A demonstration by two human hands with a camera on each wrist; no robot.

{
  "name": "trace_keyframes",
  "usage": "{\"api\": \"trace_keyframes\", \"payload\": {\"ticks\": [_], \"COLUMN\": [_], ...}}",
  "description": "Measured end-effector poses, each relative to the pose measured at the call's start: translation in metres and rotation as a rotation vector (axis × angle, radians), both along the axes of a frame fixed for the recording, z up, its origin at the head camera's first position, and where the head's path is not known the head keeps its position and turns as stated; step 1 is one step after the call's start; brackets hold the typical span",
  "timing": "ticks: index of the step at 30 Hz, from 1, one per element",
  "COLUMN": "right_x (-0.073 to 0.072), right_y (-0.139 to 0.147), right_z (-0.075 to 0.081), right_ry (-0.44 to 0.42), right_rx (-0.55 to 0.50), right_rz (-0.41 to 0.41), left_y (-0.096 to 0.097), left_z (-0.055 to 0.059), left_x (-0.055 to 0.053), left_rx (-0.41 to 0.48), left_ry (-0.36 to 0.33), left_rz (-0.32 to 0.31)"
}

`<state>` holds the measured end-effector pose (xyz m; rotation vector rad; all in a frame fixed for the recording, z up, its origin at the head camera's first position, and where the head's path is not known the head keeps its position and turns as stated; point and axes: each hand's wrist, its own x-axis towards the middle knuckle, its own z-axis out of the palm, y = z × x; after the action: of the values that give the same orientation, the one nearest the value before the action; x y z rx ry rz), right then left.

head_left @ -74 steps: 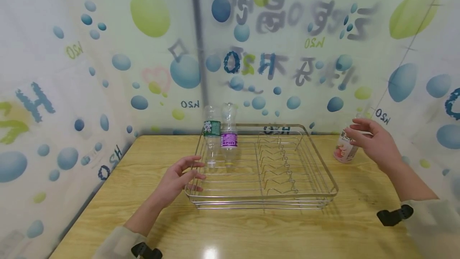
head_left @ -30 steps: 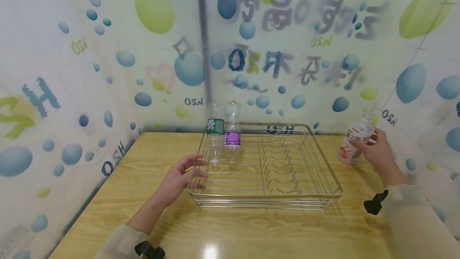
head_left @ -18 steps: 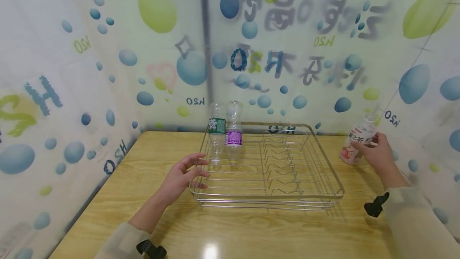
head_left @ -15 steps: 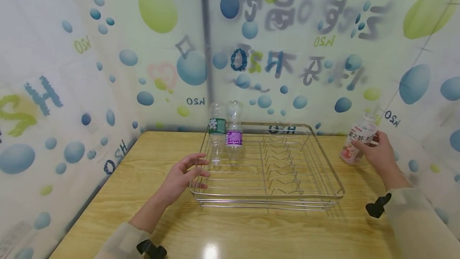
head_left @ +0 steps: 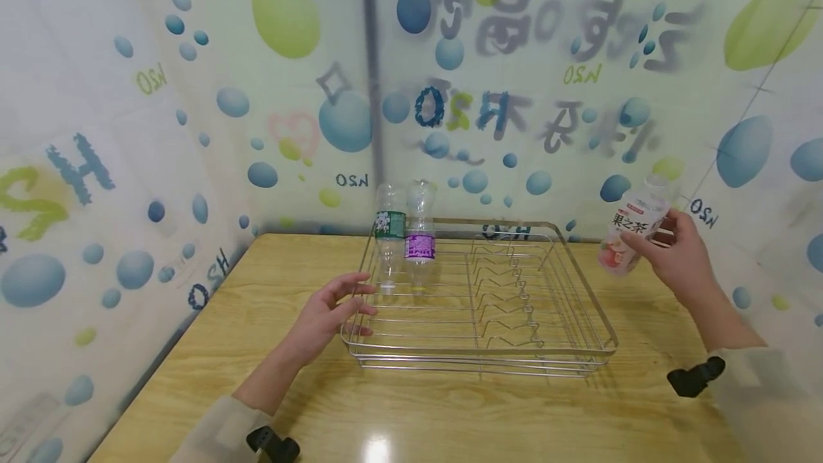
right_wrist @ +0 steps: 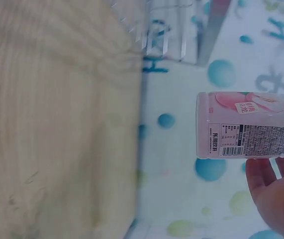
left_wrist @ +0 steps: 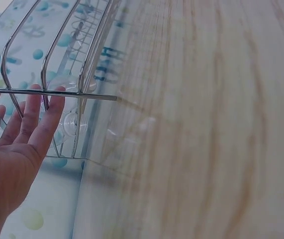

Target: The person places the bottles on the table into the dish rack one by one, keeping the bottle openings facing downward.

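Observation:
My right hand (head_left: 684, 256) grips a pink-and-white drink bottle (head_left: 633, 223) with a peach on its label and holds it tilted above the table, right of the rack. In the right wrist view the bottle (right_wrist: 246, 132) is seen base first, its neck end out of frame. At the left side of a wire dish rack (head_left: 479, 353), my left hand (head_left: 318, 324) rests with extended fingers against the wires. The left wrist view shows those fingers (left_wrist: 47, 122) fairly straight among the rack's wires. Inside the rack stand a clear bottle with a green label (head_left: 389, 226) and another with a purple label (head_left: 420, 247).
The rack stands on a wooden table (head_left: 450, 420), with a row of bent wire dividers (head_left: 508, 291) in its right half. Behind and on both sides hang pale curtains (head_left: 546, 34) printed with blue and green dots.
My right hand came to the peach-labelled bottle, took hold of it and lifted it off the table, a little up and left. The left hand stays at the rack.

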<state>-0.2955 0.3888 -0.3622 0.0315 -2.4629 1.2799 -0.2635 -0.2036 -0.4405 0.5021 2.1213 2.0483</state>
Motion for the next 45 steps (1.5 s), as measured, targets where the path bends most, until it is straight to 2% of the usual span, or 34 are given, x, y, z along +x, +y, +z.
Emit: {"api": "trace_keyframes", "payload": {"ticks": [7,13,17,24,32,40,43,45], "right_x": [0.011,0.019,0.024,0.032,0.039,0.046,0.048,0.049], "right_y": [-0.032,-0.060,-0.078,-0.106,-0.130,-0.145,-0.150,-0.154], "right_z": [0.033,0.045,0.048,0.050,0.045,0.044,0.046,0.047], "right_ry": [0.056,0.100,0.103,0.063,0.040,0.030,0.023,0.018], "right_rx": [-0.037,-0.021,-0.016,0.017,0.035,0.061,0.063,0.060], "right_rz": [0.067,0.157,0.212,0.262,0.344,0.374,0.386,0.395], "left_y": [-0.001,-0.001,0.000,-0.001,-0.003,-0.006,-0.007,-0.007], "left_z": [0.000,0.000,0.000,0.000,0.001,0.006,0.011,0.015], "left_x": [0.000,0.001,0.000,0.001,0.002,0.003,0.004,0.005], "left_rx": [-0.009,-0.003,0.001,-0.005,-0.046,-0.146,-0.205,-0.251], "left_ry": [-0.003,-0.001,-0.002,0.009,0.071,0.107,0.104,0.115], "left_rz": [0.005,-0.001,-0.003,-0.003,0.013,0.036,0.076,0.123]}}
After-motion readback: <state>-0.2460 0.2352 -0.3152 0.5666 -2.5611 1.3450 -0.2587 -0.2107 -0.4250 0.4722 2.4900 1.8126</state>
